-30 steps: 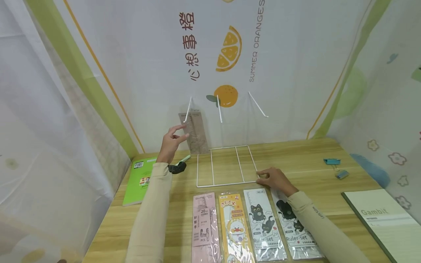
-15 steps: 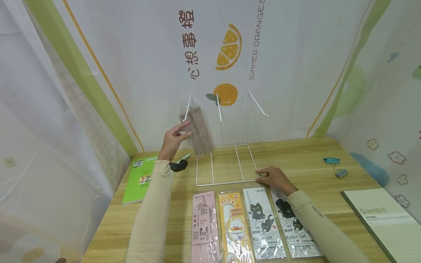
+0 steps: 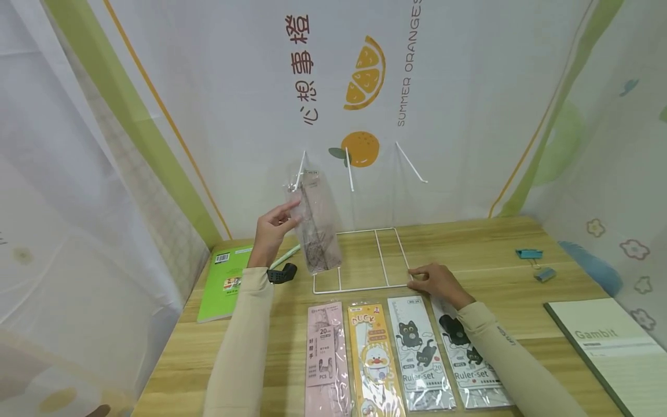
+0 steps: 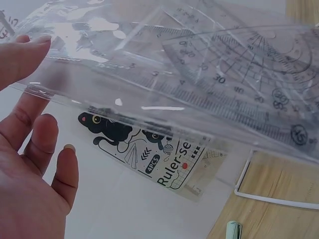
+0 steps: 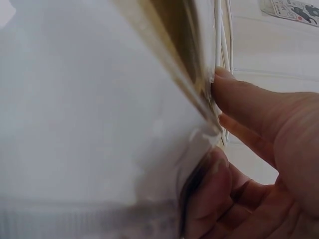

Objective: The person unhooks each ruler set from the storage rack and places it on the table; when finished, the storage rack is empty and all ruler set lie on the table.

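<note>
In the head view my left hand [image 3: 272, 231] pinches the left edge of a clear ruler-set packet [image 3: 320, 246], whose top overlaps the left hook [image 3: 300, 170] of a white wire display rack [image 3: 382, 260]. Through its plastic, the left wrist view shows a ruler and a protractor [image 4: 239, 55]. Behind it is another ruler-set packet [image 4: 117, 130] with a black cat print. My right hand [image 3: 439, 285] pinches the rack's wire base at the front right corner; in the right wrist view its thumb [image 5: 239, 97] lies against the wire, with a blurred packet close in front.
Along the front lie a pink ruler packet [image 3: 325, 359], a yellow duck packet [image 3: 376, 359] and two cat ruler sets [image 3: 419, 353]. At left are a green book [image 3: 219, 289] and a pale green pen-like item [image 3: 286, 255]. Binder clips [image 3: 528, 253] and a notebook [image 3: 615, 347] sit at right.
The lower end of the held packet has swung forward and down over the rack base, away from the backdrop. My left hand has moved slightly with it; my right hand stays at the corner.
</note>
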`<state>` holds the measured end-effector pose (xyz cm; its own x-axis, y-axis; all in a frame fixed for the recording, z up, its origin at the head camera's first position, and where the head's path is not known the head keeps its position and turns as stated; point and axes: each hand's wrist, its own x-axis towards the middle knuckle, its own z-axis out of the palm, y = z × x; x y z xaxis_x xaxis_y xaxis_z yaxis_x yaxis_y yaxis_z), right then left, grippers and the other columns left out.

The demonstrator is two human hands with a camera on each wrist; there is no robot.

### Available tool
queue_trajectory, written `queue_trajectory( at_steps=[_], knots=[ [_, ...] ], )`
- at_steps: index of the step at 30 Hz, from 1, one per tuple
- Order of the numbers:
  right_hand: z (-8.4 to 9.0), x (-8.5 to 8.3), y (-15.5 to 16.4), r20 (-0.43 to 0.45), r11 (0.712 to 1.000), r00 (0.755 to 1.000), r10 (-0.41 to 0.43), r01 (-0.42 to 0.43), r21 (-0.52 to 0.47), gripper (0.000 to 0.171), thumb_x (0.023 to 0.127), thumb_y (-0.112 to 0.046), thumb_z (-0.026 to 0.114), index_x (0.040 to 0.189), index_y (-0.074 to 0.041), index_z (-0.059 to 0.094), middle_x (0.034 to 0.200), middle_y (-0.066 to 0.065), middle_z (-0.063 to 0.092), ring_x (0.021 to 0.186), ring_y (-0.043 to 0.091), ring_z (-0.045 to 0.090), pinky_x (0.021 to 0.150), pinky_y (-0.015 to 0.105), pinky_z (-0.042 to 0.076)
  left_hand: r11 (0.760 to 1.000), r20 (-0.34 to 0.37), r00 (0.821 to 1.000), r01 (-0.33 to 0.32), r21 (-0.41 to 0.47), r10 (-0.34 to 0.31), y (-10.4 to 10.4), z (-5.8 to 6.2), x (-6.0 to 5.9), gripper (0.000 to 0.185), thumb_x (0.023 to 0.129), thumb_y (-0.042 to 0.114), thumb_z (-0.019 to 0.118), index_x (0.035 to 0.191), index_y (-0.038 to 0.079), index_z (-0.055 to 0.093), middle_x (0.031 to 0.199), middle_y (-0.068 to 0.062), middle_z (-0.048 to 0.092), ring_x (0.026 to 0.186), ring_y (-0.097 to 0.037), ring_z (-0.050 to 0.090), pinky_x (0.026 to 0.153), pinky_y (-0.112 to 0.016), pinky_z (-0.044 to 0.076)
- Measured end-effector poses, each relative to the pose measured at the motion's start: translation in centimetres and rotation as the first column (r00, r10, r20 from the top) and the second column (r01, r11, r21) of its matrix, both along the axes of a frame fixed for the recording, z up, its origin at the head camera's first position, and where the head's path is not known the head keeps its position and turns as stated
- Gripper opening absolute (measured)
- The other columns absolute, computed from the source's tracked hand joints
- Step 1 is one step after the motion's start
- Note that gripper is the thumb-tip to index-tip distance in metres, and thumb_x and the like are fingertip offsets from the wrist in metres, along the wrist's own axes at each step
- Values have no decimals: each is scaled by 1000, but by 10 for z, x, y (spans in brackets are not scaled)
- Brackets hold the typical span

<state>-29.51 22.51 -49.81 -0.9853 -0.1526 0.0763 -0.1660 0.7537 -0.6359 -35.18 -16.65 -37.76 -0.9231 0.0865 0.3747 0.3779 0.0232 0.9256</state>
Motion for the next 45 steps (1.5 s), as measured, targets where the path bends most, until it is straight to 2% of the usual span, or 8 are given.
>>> queue_trajectory(
  at_steps=[4,9,14,18,25,29,41,45],
  knots=[
    [-1,0,1,-8,1000,1000,4,-4,15,45,87,-24,79,123,1,70,79,8,63,64,15,42,59,29,35,999,-4,1000,-20,33,20,0,-3,10,42,92,7,73,133,1,64,89,3,53,84,-10,47,77,-24,44],
    [-1,0,2,-25,1000,1000,5,-5,11,44,87,-24,80,122,1,70,95,14,71,66,15,45,60,28,36,998,-33,999,-28,58,30,-1,-6,21,39,91,7,75,129,2,67,87,4,55,81,-9,48,73,-21,45],
    [-2,-2,2,-12,1000,1000,13,-13,3,45,87,-23,79,124,1,69,81,8,64,64,15,45,58,28,36,997,-58,998,-14,81,19,-5,-7,33,38,91,5,74,127,1,68,84,4,53,79,-10,46,70,-19,44],
    [-4,-3,2,-15,1000,1000,16,-16,7,45,87,-23,79,124,1,69,76,4,60,64,15,44,58,28,35,998,-50,998,-21,57,24,-8,-6,43,38,90,7,75,127,4,69,82,4,52,79,-10,46,69,-19,44],
    [-4,-3,2,-21,1000,1000,16,-16,10,44,87,-22,79,123,1,70,88,11,69,67,16,46,60,30,37,998,-52,998,-27,48,29,-13,0,63,39,89,4,75,128,2,68,79,4,50,76,-10,47,67,-19,44],
    [-3,-2,2,-19,1000,1000,9,-9,13,43,87,-21,79,123,1,70,98,16,72,68,17,47,61,31,37,997,-79,997,-21,70,26,-16,5,69,39,88,0,74,127,1,68,79,3,52,76,-10,47,69,-20,47],
    [-2,-1,1,-23,1000,1000,19,-19,8,44,87,-22,79,123,2,70,85,13,67,66,16,43,61,30,36,987,-116,992,-20,157,39,-14,11,77,37,87,-8,71,123,5,72,77,4,51,75,-9,46,68,-17,45],
    [-2,-1,0,-18,1000,1000,16,-16,6,44,87,-22,79,123,1,70,79,10,64,64,16,42,59,30,35,984,-114,993,-16,180,37,-17,12,84,38,87,-8,71,124,3,70,74,4,48,74,-10,44,67,-19,43]
  ],
)
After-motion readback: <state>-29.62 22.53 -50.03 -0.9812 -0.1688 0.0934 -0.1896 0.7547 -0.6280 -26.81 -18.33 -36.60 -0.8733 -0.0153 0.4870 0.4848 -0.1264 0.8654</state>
